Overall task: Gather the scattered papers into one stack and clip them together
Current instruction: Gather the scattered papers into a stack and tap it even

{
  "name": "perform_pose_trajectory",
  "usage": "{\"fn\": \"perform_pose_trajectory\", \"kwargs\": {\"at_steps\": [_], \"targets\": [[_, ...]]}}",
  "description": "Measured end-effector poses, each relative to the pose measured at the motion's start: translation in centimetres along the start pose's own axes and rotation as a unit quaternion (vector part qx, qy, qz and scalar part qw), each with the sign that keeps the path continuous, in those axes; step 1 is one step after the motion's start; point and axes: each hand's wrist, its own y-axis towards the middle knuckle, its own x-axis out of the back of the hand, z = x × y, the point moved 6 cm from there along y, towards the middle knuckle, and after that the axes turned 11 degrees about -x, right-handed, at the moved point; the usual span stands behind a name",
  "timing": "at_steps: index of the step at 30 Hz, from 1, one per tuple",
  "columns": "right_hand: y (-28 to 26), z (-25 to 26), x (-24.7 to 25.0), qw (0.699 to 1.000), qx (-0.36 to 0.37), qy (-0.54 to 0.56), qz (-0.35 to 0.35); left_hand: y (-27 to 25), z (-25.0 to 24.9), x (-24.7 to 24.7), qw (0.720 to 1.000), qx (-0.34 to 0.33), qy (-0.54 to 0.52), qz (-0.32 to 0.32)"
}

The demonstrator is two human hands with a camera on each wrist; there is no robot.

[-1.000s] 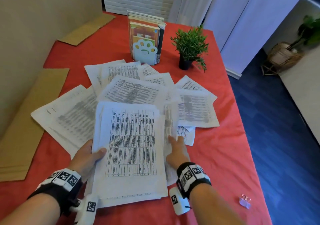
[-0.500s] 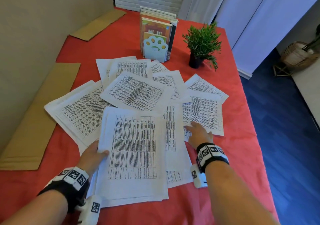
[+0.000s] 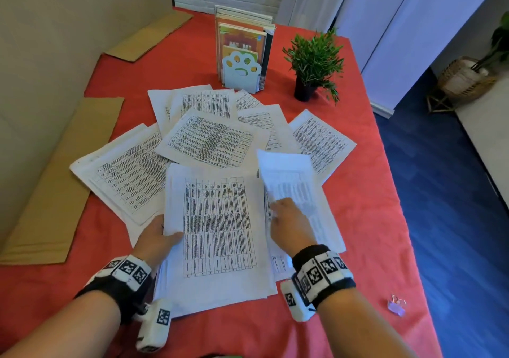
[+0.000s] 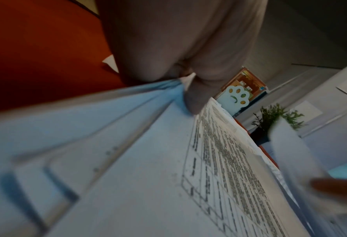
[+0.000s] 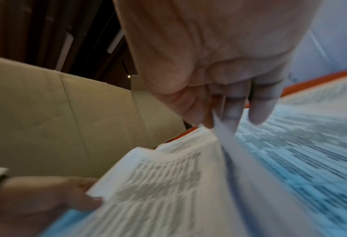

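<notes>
Printed white paper sheets (image 3: 209,143) lie scattered on the red-clothed counter (image 3: 366,220) beyond your fingers. Your left hand (image 3: 157,240) pinches the gathered white stack (image 3: 217,233), thumb on top. Your right hand (image 3: 289,222) pinches 1 lifted printed sheet (image 3: 289,181) just right of the stack.

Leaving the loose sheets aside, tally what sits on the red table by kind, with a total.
Gathered paper stack: 1
Binder clip: 1
Potted plant: 1
Paw-shaped book stand with books: 1
Cardboard pieces: 2, one far, one near
Total: 6
The left hand holds the stack; the right hand lifts a sheet.
</notes>
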Motion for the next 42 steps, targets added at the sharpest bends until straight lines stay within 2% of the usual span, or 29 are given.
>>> {"fn": "perform_pose_trajectory", "kwargs": {"at_steps": [3, 4, 5, 7, 8, 10, 12, 16, 19, 22, 24, 26, 28, 30, 33, 35, 39, 42], "targets": [[-1.7, 1.1, -2.0, 0.978, 0.02, 0.158, 0.135, -0.3, -0.5, 0.4, 0.999, -0.027, 0.042, -0.02], [-1.4, 0.6, -1.8, 0.974, 0.008, 0.189, 0.127, -0.5, -0.7, 0.5, 0.998, -0.03, 0.04, -0.024], [-0.8, -0.3, -1.2, 0.977, -0.013, 0.194, 0.087, -0.5, -0.8, 0.6, 0.999, -0.033, 0.032, -0.025], [0.8, -3.4, 0.4, 0.988, -0.092, 0.122, -0.017, -0.7, -0.9, 0.6, 0.999, -0.034, 0.01, -0.014], [1.4, -5.3, 0.8, 0.985, -0.144, 0.085, -0.039, -0.7, -0.9, 0.5, 0.999, -0.031, 0.0, -0.006], [1.8, -8.0, 0.8, 0.972, -0.227, 0.053, -0.018, -0.9, -0.5, 0.1, 1.0, -0.016, -0.01, 0.007], [1.9, -9.5, -0.2, 0.966, -0.254, 0.037, 0.016, -0.9, 0.0, -0.4, 1.0, -0.008, 0.0, 0.022], [1.6, -9.9, -1.0, 0.969, -0.218, 0.113, 0.006, -1.0, -0.4, -1.7, 0.996, -0.032, 0.061, 0.055], [0.5, -8.5, -0.7, 0.965, -0.173, 0.197, -0.011, -1.6, -1.8, -2.3, 0.997, -0.05, 0.046, 0.041], [-0.1, -7.1, -1.8, 0.957, -0.152, 0.248, 0.012, -1.8, -2.6, -3.2, 0.997, -0.063, -0.015, 0.035], [-0.5, -6.3, -2.4, 0.941, -0.142, 0.306, 0.034, -1.4, -3.1, -4.1, 0.994, -0.05, -0.091, 0.042], [-0.8, -5.9, -2.4, 0.908, -0.148, 0.39, 0.043, -1.2, -3.8, -5.4, 0.981, -0.015, -0.183, 0.069], [-0.7, -6.2, -2.1, 0.887, -0.157, 0.434, 0.033, -1.3, -5.3, -6.4, 0.971, -0.007, -0.216, 0.105], [-0.6, -7.1, -1.7, 0.883, -0.18, 0.433, 0.006, -0.5, -6.5, -6.3, 0.982, -0.021, -0.167, 0.085], [-1.2, -8.6, -1.4, 0.884, -0.226, 0.408, -0.017, 2.8, -6.8, -4.4, 0.999, -0.032, 0.007, 0.017], [-1.8, -9.4, -1.9, 0.885, -0.252, 0.391, -0.017, 4.8, -6.8, -3.6, 0.999, 0.005, -0.03, -0.008], [-2.1, -10.0, -2.9, 0.879, -0.275, 0.39, -0.013, 7.4, -8.0, -4.8, 0.98, 0.051, -0.19, 0.004], [-2.0, -10.0, -2.9, 0.88, -0.271, 0.391, -0.009, 8.6, -9.2, -6.0, 0.976, 0.055, -0.207, 0.022]]}}
